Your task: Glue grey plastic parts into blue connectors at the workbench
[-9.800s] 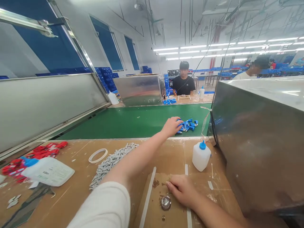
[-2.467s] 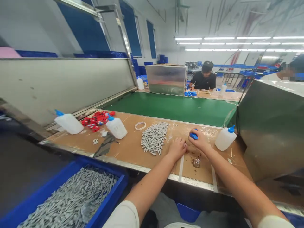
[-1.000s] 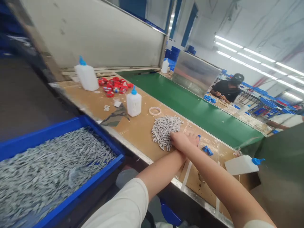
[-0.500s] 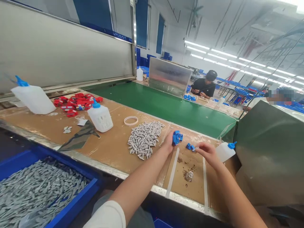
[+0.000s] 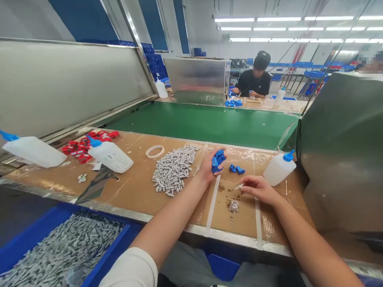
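Observation:
My left hand [image 5: 207, 166] is closed around several small blue plastic parts [image 5: 218, 160], held above the table. My right hand [image 5: 257, 188] pinches a small light-grey plastic piece [image 5: 239, 186] between thumb and fingertips. Two loose blue parts [image 5: 236, 169] lie on the table just beyond the right fingertips. Nearer to me, a small round metal dish [image 5: 233, 206] sits on a brown-spotted patch between two strips of white tape. Left of my left hand is a heap of small grey plastic pieces [image 5: 173, 169].
A white squeeze bottle [image 5: 279, 169] stands beyond my right wrist, with a cotton swab [image 5: 286, 187] close by. Leftward are a tape roll [image 5: 154, 151], more bottles [image 5: 110, 156] and red parts [image 5: 76, 150]. A green conveyor belt [image 5: 191, 123] runs behind; a blue bin [image 5: 110, 249] sits lower left.
The view has levelled and shifted. My right hand has drawn back from the two loose blue parts toward the metal dish, a grey piece at its fingertips. My left hand still holds its blue parts.

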`<state>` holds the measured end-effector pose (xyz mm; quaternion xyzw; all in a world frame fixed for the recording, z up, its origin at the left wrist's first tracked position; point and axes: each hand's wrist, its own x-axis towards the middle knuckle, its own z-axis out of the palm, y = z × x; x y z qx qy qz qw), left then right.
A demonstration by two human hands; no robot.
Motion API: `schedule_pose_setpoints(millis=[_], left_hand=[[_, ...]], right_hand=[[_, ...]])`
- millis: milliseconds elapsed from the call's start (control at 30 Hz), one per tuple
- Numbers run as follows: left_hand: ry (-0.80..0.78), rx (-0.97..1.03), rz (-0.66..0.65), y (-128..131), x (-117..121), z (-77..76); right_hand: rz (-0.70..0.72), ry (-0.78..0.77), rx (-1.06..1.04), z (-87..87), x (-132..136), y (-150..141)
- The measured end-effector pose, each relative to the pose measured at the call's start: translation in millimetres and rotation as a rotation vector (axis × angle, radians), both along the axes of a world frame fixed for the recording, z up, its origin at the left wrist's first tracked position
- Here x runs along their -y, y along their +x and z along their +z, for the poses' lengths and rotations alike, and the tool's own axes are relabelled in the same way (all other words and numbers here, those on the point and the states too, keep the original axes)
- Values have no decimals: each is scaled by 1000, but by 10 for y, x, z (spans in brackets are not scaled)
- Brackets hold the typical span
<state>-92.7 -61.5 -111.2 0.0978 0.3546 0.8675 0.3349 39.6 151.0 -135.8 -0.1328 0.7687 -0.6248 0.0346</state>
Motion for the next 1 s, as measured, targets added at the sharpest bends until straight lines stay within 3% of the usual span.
schedule_pose_setpoints(millis=[100, 267, 467, 733, 1000], left_hand=[[-53, -80, 35, 22, -97, -35], [-254, -67, -68, 59, -187, -179], [-233, -127, -44, 164, -203, -146], [-253, -226, -93, 194, -185, -133], [-425, -353, -99, 208, -179, -130]], right_hand=[[50, 136, -131, 71, -26, 45], [265, 461, -510, 224, 8, 128], [385, 724, -563, 326, 40, 225], [456, 820, -574, 405, 134, 244], [478, 805, -551, 519, 160, 280]])
